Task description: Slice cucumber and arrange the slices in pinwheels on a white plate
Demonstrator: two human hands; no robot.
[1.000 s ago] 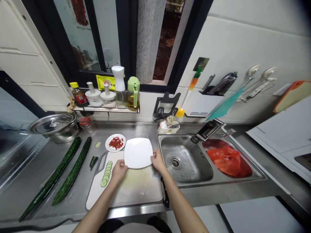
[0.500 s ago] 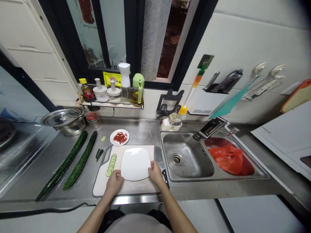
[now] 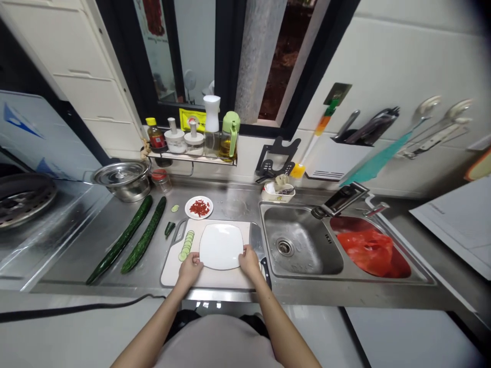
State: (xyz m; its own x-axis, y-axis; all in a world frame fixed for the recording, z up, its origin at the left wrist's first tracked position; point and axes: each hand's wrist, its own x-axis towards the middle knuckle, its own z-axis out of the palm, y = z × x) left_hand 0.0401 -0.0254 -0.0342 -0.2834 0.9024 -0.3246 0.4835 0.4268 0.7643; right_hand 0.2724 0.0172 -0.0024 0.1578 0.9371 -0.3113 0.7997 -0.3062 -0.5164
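Note:
A white, rounded-square plate (image 3: 221,246) is over the middle of the cutting board (image 3: 215,280). My left hand (image 3: 190,268) grips its near left edge, and my right hand (image 3: 249,260) grips the right edge. Whether the plate rests on the board or is just above it, I cannot tell. A row of overlapping cucumber slices (image 3: 186,245) lies on the board left of the plate. At the board's right side is a knife (image 3: 266,272), its black handle beyond my right wrist. A small white dish (image 3: 199,207) of chopped red pieces stands behind the board.
Two long cucumbers (image 3: 144,234) lie on the steel counter to the left, near a cut cucumber end (image 3: 169,229). A lidded pot (image 3: 123,181) stands behind them. To the right is a double sink (image 3: 303,245) with a tap (image 3: 340,200) and a red plastic bag (image 3: 366,251).
The camera view has shifted, so the counter appears further right and higher. Both hands keep their hold on the plate, which stays at about the same place over the board.

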